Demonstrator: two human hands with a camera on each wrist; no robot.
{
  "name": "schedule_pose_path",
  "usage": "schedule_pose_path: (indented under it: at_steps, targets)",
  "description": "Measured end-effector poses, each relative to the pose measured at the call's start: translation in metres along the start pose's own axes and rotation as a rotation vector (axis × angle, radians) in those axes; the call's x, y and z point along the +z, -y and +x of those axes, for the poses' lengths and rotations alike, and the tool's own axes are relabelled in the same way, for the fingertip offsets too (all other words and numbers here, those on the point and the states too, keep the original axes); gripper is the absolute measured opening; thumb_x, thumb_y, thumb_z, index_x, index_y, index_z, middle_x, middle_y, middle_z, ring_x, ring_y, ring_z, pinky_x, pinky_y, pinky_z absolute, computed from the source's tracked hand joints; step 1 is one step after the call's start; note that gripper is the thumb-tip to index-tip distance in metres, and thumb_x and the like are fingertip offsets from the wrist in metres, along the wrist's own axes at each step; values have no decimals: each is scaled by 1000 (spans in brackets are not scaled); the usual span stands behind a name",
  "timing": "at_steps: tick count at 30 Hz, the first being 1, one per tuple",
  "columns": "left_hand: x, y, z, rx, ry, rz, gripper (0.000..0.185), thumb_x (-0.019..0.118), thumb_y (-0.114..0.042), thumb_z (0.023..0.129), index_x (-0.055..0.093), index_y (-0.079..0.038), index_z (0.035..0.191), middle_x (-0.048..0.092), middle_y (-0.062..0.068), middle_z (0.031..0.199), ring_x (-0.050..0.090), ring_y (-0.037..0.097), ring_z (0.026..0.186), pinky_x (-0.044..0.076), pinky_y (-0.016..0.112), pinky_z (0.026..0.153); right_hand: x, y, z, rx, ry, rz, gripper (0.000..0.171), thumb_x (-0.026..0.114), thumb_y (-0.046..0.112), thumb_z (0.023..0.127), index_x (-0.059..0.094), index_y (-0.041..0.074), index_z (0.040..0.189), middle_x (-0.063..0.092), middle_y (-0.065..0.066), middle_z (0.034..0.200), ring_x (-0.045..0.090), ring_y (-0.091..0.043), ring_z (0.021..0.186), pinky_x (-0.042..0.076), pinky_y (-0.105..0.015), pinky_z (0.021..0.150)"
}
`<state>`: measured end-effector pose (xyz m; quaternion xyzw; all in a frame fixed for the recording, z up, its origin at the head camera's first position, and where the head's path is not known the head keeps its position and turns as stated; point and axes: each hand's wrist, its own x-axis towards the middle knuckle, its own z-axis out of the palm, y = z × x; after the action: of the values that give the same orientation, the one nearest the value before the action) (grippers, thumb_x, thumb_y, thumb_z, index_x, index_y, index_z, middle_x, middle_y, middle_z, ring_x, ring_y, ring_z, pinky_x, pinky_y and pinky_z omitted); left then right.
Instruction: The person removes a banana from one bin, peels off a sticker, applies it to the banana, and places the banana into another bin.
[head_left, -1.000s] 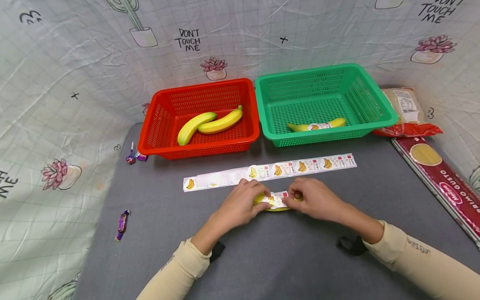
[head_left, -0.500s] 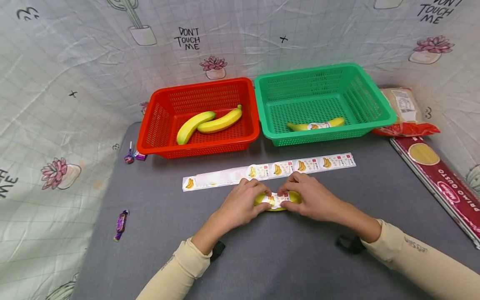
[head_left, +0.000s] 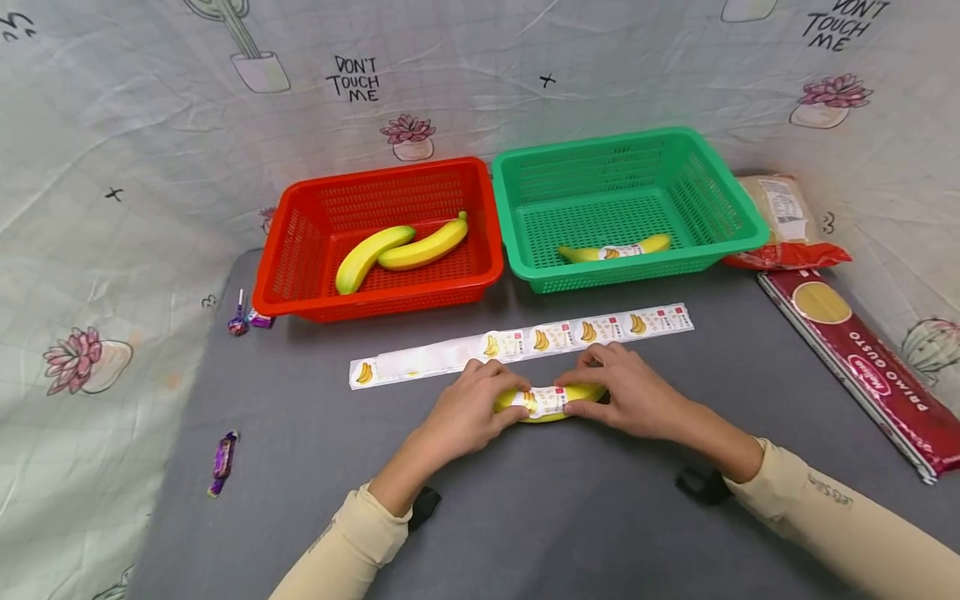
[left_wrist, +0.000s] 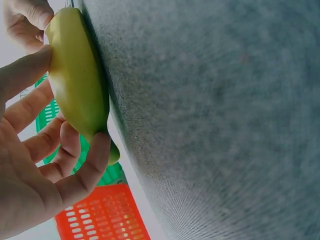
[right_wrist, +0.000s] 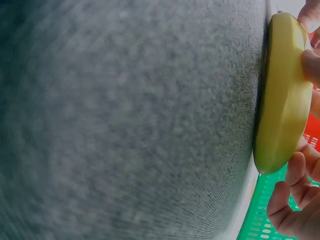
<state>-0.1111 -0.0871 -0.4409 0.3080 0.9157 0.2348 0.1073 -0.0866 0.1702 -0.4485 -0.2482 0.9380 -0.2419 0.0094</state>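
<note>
So we've got a banana [head_left: 551,403] lying on the grey worktop [head_left: 570,517], pretty much dead centre and just in front of the long sticker strip [head_left: 525,343]. There's a white label [head_left: 549,401] with a little banana print wrapped over its middle.

Our left hand [head_left: 468,408] has the left end of the banana, fingers curled around it; the left wrist view shows the thumb on one side and the other fingers [left_wrist: 82,170] wrapped round the far side. Our right hand [head_left: 630,396] is on the right end, fingers bent over the top and gripping it, right next to the label. The banana sits flat on the worktop, as the right wrist view shows.

Behind the strip there are two baskets side by side. The red basket [head_left: 300,225] on the left has two plain bananas [head_left: 401,248] in it, touching each other. The green basket [head_left: 720,204] on the right holds one labelled banana [head_left: 611,249] near its front wall.

Off to the right there's a pasta box [head_left: 862,367] and a bag [head_left: 787,221] behind it. On the left side, a purple candy [head_left: 222,461] lies well apart from the hands, and a couple more wrappers [head_left: 247,319] sit by the red basket's corner.
</note>
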Motion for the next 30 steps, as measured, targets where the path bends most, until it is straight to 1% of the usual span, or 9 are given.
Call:
schedule_pose_path:
  at_steps: [8, 11, 14, 17, 19, 24, 25, 27, 30]
  targets:
    - [3, -2, 2, 7, -13, -10, 28, 76, -32, 92, 74, -23, 119, 65, -2, 112, 53, 21, 104, 51, 40, 79, -6, -2, 2, -1, 42, 14, 28, 78, 38, 90, 77, 28, 116, 62, 3, 104, 51, -14, 92, 41, -36, 80]
    - [2, -2, 2, 5, -14, -19, 28, 76, -32, 92, 75, -22, 118, 65, -2, 112, 52, 20, 103, 50, 39, 78, -17, -5, 10, 6, 69, 91, 28, 76, 35, 91, 76, 24, 117, 65, 0, 107, 56, -15, 94, 45, -35, 81]
    - [1, -2, 1, -1, -16, -26, 28, 77, -32, 92, 75, -22, 117, 65, -2, 112, 52, 19, 103, 50, 37, 78, -44, -12, 18, 59, 19, 200, 29, 74, 29, 94, 74, 18, 121, 68, -2, 106, 58, -16, 90, 49, -32, 78]
    - [-1, -1, -1, -5, -26, -28, 28, 78, -32, 91, 76, -21, 116, 65, -3, 112, 53, 18, 103, 49, 36, 79, -84, -29, 26, 188, -92, 274, 30, 70, 28, 98, 71, 16, 126, 68, -1, 103, 57, -15, 83, 48, -27, 72]
    - [-2, 0, -2, 1, -34, -36, 27, 78, -31, 90, 76, -20, 115, 67, -3, 112, 55, 19, 105, 50, 38, 81, -115, -47, 28, 302, -167, 324, 33, 66, 31, 100, 69, 15, 129, 69, 5, 102, 57, -13, 81, 49, -24, 70]
    - [-2, 2, 1, 41, -38, -83, 25, 79, -26, 89, 76, -16, 112, 72, -1, 116, 63, 23, 112, 52, 44, 94, -181, -117, 19, 573, -300, 469, 33, 62, 42, 100, 68, 21, 125, 67, 19, 88, 58, -9, 75, 52, -19, 66]
    - [-2, 2, 1, 46, -33, -92, 24, 79, -26, 89, 75, -16, 111, 73, -1, 116, 64, 22, 111, 52, 44, 94, -190, -131, 15, 621, -309, 483, 32, 62, 43, 100, 67, 22, 123, 66, 21, 85, 59, -7, 74, 52, -18, 65]
    - [-2, 2, 3, 46, -21, -105, 23, 79, -26, 89, 75, -17, 110, 74, -3, 114, 65, 20, 106, 52, 43, 91, -202, -157, 4, 703, -295, 482, 39, 60, 44, 100, 64, 16, 127, 64, 22, 81, 61, -3, 72, 55, -18, 65]
    - [-3, 1, 5, 35, 3, -107, 23, 79, -27, 89, 75, -19, 110, 74, -5, 109, 64, 15, 97, 51, 39, 84, -208, -182, -12, 789, -199, 476, 53, 55, 48, 101, 58, 8, 136, 64, 25, 81, 65, 2, 73, 57, -19, 66]
